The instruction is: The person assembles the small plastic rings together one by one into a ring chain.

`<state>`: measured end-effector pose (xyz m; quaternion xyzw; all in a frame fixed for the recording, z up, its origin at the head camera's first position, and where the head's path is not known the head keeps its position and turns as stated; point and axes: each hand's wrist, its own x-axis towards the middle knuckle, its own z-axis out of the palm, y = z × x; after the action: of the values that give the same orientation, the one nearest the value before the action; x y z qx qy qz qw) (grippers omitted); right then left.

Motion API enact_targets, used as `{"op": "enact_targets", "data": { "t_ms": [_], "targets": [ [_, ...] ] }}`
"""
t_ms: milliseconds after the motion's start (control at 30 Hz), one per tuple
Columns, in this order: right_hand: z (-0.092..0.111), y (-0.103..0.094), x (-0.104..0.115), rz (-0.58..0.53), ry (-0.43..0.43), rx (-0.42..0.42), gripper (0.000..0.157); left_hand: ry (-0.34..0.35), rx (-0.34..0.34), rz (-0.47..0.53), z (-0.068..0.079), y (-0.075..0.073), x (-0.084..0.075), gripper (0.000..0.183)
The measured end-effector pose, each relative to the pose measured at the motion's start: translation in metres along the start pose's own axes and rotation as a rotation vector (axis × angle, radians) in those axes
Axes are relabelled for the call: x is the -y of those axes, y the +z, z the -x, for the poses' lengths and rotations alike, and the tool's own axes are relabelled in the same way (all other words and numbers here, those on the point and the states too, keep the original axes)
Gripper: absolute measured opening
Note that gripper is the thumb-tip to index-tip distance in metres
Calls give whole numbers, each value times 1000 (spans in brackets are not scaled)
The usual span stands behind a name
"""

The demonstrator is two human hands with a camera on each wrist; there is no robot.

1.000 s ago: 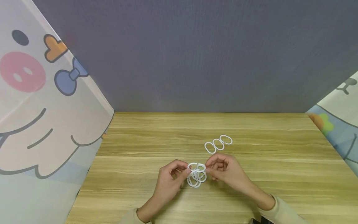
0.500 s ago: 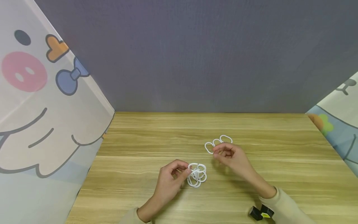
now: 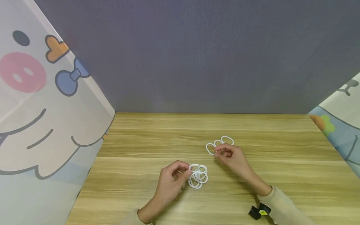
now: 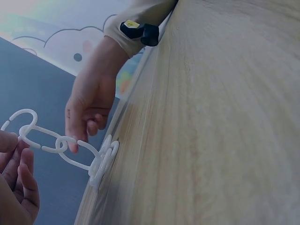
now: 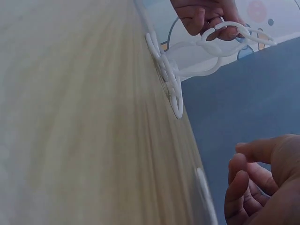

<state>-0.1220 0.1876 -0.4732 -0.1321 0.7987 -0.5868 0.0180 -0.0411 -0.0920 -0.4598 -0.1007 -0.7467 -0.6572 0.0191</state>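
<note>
In the head view, my left hand [image 3: 171,178] pinches a white plastic link at one end of a bunched chain of links [image 3: 204,179]. The left wrist view shows interlocked oval links [image 4: 65,149] hanging from those fingertips down to a small heap on the table. My right hand [image 3: 232,158] hovers over separate white oval links [image 3: 227,140] lying in a slanted row farther back. Its thumb and index finger stand slightly apart, loosely bent, and partly cover the row. In the right wrist view that hand [image 5: 265,180] holds nothing visible, with a link [image 5: 205,190] on the table beside it.
The wooden table [image 3: 140,140] ends at a grey panel [image 3: 208,56] behind. Cartoon-printed panels [image 3: 84,125] flank it left and right. A small black device [image 3: 260,211] sits at my right sleeve.
My right hand has let go of the chain and moved away and to the right, over the row of links. My left hand keeps its pinch in nearly the same place.
</note>
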Motion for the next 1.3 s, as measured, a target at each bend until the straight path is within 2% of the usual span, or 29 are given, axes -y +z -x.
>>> {"op": "enact_targets", "data": {
  "t_ms": [133, 267, 400, 500, 833, 1300],
  "targets": [
    [-3, 0, -6, 26, 20, 13, 20, 18, 2, 2, 0, 0, 0, 6],
    [-5, 1, -12, 109, 23, 16, 20, 25, 0, -1, 0, 0, 0, 7],
    [-5, 3, -14, 221, -31, 24, 19, 17, -2, -4, 0, 0, 0, 6],
    [-5, 4, -15, 265, -62, 38, 18, 17, -2, -9, 0, -1, 0, 5],
    [-2, 4, -14, 346, -54, 102, 14, 14, -7, -3, 1, 0, -1, 5],
    [1, 6, -11, 474, -148, 136, 20, 19, -10, -3, 2, 0, 0, 5]
  ]
}}
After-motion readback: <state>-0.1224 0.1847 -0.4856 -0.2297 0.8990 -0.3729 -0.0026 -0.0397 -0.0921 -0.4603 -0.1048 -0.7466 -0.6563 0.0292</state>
